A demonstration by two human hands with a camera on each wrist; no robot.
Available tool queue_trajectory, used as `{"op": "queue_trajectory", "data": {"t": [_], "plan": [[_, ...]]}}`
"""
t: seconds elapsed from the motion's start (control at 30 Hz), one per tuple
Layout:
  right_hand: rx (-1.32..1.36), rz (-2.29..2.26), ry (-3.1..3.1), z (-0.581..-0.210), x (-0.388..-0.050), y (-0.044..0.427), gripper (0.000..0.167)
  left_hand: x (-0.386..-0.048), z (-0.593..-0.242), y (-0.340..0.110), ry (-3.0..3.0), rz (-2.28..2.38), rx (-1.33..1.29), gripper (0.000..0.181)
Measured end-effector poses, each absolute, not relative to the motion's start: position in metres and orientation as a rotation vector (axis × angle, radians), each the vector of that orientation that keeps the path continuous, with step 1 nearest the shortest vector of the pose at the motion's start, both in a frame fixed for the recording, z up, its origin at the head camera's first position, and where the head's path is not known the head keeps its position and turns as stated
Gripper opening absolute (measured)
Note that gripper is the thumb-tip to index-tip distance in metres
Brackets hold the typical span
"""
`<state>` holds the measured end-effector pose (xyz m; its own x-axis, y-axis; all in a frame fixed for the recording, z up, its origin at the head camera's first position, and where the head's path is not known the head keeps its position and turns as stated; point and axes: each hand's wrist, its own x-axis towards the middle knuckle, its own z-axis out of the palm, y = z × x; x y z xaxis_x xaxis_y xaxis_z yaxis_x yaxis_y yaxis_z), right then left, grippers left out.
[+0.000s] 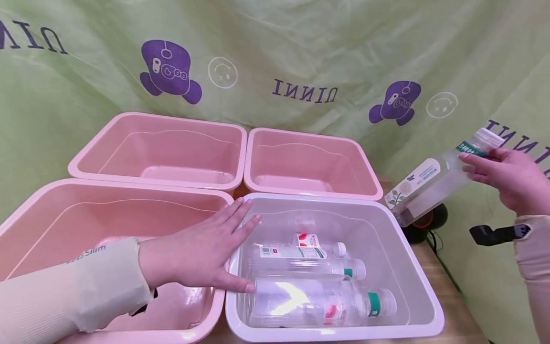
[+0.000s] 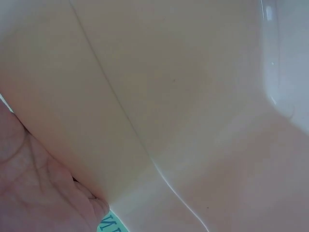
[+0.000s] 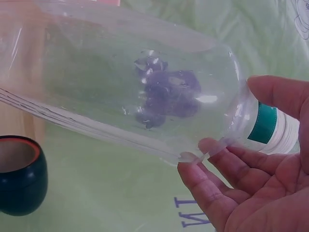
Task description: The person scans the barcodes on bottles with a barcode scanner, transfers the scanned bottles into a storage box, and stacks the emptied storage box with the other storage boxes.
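My right hand [image 1: 511,179] grips a clear plastic bottle [image 1: 434,179] around its neck. The bottle tilts, white cap up to the right and base down near the right rim of the white bin [image 1: 418,282]. In the right wrist view, thumb and fingertips pinch the bottle's shoulder [image 3: 222,82] beside a green neck band. Several clear bottles [image 1: 301,296] lie on their sides in the white bin, caps to the right. My left hand [image 1: 202,248] rests with straight, spread fingers over the adjoining rims of the white bin and the front-left pink bin [image 1: 107,191].
Two more pink bins stand behind, one at the back left [image 1: 159,181] and one at the back right [image 1: 318,188]. A dark cup [image 3: 21,179] with an orange inner rim is right of the white bin. A printed green cloth [image 1: 258,43] hangs behind the wooden table [image 1: 457,306].
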<state>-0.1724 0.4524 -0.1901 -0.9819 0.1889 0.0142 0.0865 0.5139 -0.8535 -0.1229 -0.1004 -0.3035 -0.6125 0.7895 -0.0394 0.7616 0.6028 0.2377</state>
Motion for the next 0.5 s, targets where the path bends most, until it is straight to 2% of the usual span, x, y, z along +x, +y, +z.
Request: {"op": "queue_trajectory", "data": {"t": [0.17,0.4,0.5], "plan": [[-0.190,1.523,-2.649,-0.197,-0.172,0.450,0.025,-0.123,-0.304,-0.101,2.684,0.308,1.315,0.117],[-0.116,1.652,-2.616,-0.205,-0.169,0.446,0.033,-0.124,-0.304,-0.101,2.682,0.311,1.315,0.117],[-0.130,1.625,-2.619,-0.204,-0.169,0.447,0.029,-0.124,-0.303,-0.101,2.681,0.311,1.307,0.117]]}}
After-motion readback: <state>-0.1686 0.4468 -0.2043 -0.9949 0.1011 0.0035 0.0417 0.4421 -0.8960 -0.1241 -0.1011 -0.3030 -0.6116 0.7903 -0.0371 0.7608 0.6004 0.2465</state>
